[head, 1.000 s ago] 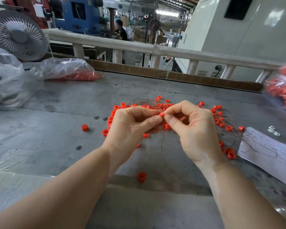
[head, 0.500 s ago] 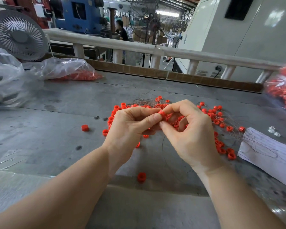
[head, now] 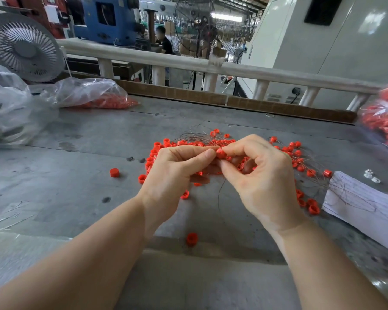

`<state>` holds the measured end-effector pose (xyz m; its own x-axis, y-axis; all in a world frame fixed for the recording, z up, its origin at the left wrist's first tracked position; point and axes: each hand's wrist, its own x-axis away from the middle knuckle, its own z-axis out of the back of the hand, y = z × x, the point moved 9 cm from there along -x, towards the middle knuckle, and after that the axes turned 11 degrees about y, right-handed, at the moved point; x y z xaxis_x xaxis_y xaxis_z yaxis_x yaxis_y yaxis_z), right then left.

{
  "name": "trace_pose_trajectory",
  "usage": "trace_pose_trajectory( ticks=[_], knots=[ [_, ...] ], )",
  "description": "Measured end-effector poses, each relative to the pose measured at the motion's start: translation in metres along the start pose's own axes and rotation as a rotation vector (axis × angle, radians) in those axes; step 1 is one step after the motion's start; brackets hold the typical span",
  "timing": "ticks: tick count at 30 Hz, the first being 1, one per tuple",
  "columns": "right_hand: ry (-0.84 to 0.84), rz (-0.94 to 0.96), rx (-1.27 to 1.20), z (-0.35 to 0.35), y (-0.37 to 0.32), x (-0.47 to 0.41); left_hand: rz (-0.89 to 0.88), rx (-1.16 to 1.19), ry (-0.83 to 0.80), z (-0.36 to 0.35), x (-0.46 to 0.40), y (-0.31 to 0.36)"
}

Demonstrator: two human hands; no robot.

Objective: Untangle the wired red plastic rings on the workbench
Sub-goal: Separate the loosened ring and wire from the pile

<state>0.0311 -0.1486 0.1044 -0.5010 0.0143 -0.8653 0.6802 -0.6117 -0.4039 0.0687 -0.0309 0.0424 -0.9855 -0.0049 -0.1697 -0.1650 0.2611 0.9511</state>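
Note:
A tangle of thin dark wires strung with several small red plastic rings [head: 293,153] lies spread across the middle of the grey workbench [head: 76,164]. My left hand [head: 175,171] and my right hand [head: 262,175] meet above the tangle. Between thumb and forefinger my right hand pinches one red ring [head: 221,153]. My left thumb tip presses against that same ring from the left, the fingers curled. A thin wire [head: 220,193] hangs down from between the hands. Loose red rings lie apart at the left [head: 114,172] and near the front [head: 192,239].
Clear plastic bags holding red parts lie at the back left [head: 92,95] and at the right edge [head: 385,117]. A white paper sheet [head: 363,209] sits at the right, with small white parts [head: 371,176] beyond it. A fan [head: 24,48] and a white railing [head: 211,66] stand behind.
The pinched ring has come up a little between my fingertips. My right hand has opened out slightly, its curled fingers showing more of the rings beneath. The left hand has barely moved.

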Motion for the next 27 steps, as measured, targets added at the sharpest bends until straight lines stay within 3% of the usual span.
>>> trace_pose_trajectory(
  ticks=[17, 27],
  knots=[
    [0.074, 0.142, 0.102, 0.004, -0.017, 0.001, -0.111, -0.070, 0.006, -0.002, 0.003, 0.006],
    [0.082, 0.006, -0.069, 0.003, -0.001, 0.001, -0.023, 0.030, -0.011, -0.001, 0.000, 0.001]
  ],
)
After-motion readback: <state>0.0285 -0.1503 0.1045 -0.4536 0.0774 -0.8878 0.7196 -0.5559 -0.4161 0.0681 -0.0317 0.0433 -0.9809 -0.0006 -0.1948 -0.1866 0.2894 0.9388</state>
